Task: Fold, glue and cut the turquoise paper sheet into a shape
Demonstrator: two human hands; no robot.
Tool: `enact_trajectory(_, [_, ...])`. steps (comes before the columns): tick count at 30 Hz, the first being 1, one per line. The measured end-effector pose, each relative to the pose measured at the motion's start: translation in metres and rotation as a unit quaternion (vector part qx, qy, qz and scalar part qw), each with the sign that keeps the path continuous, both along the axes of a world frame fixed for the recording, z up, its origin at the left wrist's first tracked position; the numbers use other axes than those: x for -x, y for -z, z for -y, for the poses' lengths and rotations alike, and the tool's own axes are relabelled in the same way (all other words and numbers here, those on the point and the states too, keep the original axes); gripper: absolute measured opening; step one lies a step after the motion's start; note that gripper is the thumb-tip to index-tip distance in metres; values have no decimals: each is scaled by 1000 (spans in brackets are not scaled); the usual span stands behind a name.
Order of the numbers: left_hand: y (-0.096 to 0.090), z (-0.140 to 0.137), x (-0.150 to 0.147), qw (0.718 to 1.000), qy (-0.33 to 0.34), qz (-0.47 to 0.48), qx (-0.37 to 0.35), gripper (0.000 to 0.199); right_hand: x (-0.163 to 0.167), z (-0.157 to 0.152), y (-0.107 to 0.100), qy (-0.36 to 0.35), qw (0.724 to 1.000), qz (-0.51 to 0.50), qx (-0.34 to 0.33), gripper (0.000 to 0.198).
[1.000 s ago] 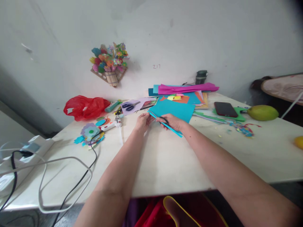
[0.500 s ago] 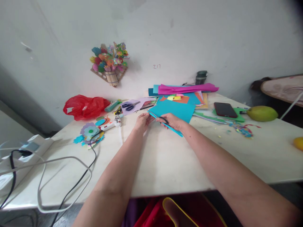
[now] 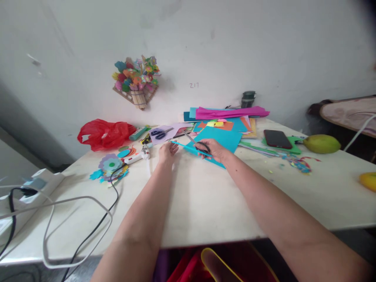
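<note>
Left grip: I have the left hand (image 3: pixel 167 152) out over the worktop (image 3: pixel 199 203), thumb and fingers pinched on one end of a narrow blue strip (image 3: pixel 186 147).
Right grip: I have the right hand (image 3: pixel 216 149) curled around the handles of the scissors (image 3: pixel 192 140), blades pointing forward and left; how far the blades are parted I cannot tell.
Blue strip: slants between my two hands, its far end at the right fingers.
Blue sheet: the large blue sheet (image 3: pixel 226 138) lies under and beyond my right hand, which hides part of it.
Beyond the sheet: I see layered papers topped by a magenta sheet (image 3: pixel 232 113), with a dark jar (image 3: pixel 248 99) behind them.
Left side: a white glue gun (image 3: pixel 133 158) lies near my left forearm, paper flowers (image 3: pixel 110 164) beside it; its black cord (image 3: pixel 117 188) and a looping white cable (image 3: pixel 85 197) crowd that side.
Back left: navy-handled scissors (image 3: pixel 158 134) rest on lilac paper (image 3: pixel 173 131), and a red plastic bag (image 3: pixel 105 135) sits farther left.
Right side: a phone (image 3: pixel 277 139) lies on a green sheet (image 3: pixel 295 145), between coloured scraps (image 3: pixel 299 162) and a green fruit (image 3: pixel 323 143), well apart from my right hand.
</note>
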State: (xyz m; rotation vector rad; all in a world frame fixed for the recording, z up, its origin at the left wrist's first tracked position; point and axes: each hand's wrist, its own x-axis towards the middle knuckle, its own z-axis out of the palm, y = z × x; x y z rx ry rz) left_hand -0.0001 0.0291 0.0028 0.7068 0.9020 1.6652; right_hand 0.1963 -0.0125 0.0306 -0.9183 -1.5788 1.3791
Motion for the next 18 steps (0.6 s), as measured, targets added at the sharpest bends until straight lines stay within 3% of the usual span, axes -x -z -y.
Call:
enact_trajectory(3, [-2,-1,8,999,-33,14,11,6,0,-2,-4,44,999,4,-27,24])
enact_trajectory(6, [-2,-1,12,999,-31,35,-12,2,-1,-8,-3,129,984,102,-63,30])
enact_trajectory(10, [-1,1,10,998,-4,30,-55,6,-6,-18,7,200,906,325,-181,23])
enact_trajectory(13, [-1,2,6,997,22,18,-77,11,-8,-20,12,141,866,427,-216,11])
enact_trajectory(16, [-2,3,3,995,41,4,-87,13,-8,-18,10,47,873,441,-204,5])
enact_trajectory(18, [-2,4,1,994,48,-6,-93,14,-7,-14,5,41,889,413,-192,2])
